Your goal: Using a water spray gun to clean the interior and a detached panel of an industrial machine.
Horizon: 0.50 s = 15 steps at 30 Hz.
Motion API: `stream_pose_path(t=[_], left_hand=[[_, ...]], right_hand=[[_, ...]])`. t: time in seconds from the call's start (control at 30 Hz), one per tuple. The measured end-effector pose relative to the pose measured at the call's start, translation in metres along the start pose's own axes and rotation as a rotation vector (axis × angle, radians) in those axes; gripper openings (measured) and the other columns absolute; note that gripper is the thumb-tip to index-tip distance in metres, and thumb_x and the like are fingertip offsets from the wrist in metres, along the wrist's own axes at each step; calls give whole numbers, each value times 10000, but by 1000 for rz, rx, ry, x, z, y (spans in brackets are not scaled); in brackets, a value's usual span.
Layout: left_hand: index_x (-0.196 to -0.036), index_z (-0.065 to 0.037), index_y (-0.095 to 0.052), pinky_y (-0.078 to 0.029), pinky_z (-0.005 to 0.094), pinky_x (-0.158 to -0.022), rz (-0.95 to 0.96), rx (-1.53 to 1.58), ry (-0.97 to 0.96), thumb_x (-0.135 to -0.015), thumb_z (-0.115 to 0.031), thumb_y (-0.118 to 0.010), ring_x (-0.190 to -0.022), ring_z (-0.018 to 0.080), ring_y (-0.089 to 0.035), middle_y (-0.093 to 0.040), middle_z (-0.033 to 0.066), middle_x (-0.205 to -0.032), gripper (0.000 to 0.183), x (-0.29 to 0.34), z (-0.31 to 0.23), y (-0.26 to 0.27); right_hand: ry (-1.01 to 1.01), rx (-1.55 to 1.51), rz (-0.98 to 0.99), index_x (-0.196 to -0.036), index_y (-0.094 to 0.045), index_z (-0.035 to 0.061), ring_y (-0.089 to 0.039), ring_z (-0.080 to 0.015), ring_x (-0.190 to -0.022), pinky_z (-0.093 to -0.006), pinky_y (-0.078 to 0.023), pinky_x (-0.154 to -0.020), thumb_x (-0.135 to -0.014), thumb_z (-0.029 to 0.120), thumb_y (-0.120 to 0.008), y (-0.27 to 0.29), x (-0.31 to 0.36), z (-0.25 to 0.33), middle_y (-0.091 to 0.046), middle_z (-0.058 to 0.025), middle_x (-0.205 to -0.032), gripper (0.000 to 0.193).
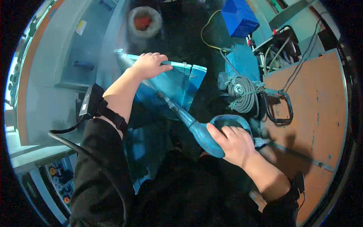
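Observation:
My right hand (238, 145) is wrapped round the handle of a blue spray gun (206, 138) with a long, thin barrel. The barrel points up and to the left, its nozzle (160, 94) close to a light-blue, box-like piece with thin walls (194, 85). Over the top edge of that piece lies my left hand (151, 66), fingers bent on the far side and thumb along the rim. A whitish haze hangs left of the nozzle, near the left wrist. The lower part of the blue piece is dim and blurred.
Coiled grey hose (244, 92) hangs on a blue machine (242, 62) at the right, beside a brown board (310, 113). Farther off are a blue crate (240, 19) and a lined round bin (153, 26) with something red inside. A pale cabinet (75, 49) stands left.

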<state>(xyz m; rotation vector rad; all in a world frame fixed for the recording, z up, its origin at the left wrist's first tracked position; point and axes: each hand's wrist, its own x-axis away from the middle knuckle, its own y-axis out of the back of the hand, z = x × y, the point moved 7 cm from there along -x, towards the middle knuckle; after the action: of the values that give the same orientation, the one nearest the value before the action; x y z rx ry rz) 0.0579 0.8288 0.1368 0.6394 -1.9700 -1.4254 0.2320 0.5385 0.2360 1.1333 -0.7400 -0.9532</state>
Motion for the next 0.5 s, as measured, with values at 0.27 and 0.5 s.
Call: stream_pose_path(t=[0.27, 0.5], left_hand=[[-1061, -125, -676, -488, 468, -904, -27, -1, -135, -898, -510, -599, -1052, 344, -628, -677, 136, -1041, 424, -6, -14, 12], [-1118, -129, -674, -484, 465, -888, -21, 13, -41, -898, -557, -576, -1060, 334, -631, -690, 122, -1093, 491, 3, 7, 0]], right_hand=[[-52, -25, 88, -1358, -507, 189, -658, -276, -733, -415, -541, -659, -776, 103, -613, 4, -18, -1, -581, -65, -821, 598], [0, -79, 166, -1337, -507, 179, -682, -331, -747, -457, -552, -688, -885, 111, -489, -20, -19, -11, -636, -130, -856, 457]])
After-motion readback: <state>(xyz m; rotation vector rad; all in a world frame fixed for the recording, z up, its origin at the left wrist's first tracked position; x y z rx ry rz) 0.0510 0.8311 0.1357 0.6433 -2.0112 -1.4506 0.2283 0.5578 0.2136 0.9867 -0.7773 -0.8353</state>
